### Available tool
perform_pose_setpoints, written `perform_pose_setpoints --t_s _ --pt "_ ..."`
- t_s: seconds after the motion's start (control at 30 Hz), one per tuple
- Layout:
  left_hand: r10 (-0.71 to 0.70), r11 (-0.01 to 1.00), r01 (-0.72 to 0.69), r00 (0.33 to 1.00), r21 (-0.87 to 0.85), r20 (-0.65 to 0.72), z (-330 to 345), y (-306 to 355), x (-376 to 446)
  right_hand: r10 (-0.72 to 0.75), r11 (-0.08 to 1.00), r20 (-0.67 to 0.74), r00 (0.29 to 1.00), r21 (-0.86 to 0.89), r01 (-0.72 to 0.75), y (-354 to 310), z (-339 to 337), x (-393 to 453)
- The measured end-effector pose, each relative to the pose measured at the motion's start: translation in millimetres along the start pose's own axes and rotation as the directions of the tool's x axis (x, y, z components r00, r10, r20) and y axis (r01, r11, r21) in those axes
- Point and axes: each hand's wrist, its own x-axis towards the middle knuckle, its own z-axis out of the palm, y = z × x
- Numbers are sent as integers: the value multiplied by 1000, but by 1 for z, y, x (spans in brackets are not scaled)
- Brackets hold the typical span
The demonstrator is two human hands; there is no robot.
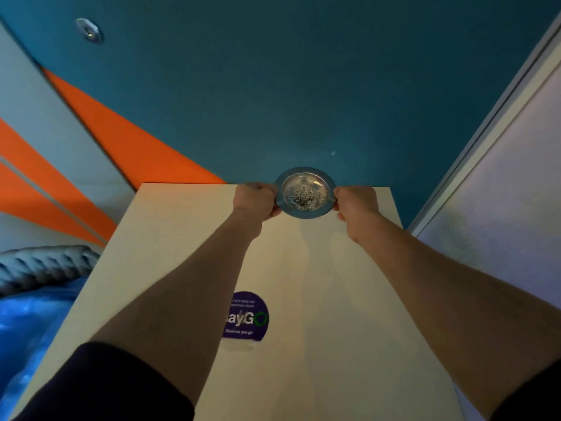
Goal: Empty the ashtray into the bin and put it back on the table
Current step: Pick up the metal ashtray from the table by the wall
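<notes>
A round metal ashtray [305,192] with dark specks of ash in its bowl is at the far edge of the white table [188,238]. My left hand [255,200] grips its left rim and my right hand [356,206] grips its right rim. Whether the ashtray rests on the table or is lifted slightly off it cannot be told. On the left, beside the table, is a blue plastic bag [33,323], perhaps a bin liner; the bin itself is not clearly visible.
A round purple sticker [247,317] sits on the table's middle. A teal wall with orange and grey stripes [127,141] stands behind the table. A pale panel [498,208] closes the right side. A grey ribbed object [45,262] lies at the left.
</notes>
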Motion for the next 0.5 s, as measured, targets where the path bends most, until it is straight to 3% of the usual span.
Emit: perform_pose_setpoints --t_s 0.5 --pt "-45 998 36 989 -59 -144 -180 2 -30 -4 1000 160 987 7 3 -19 125 -122"
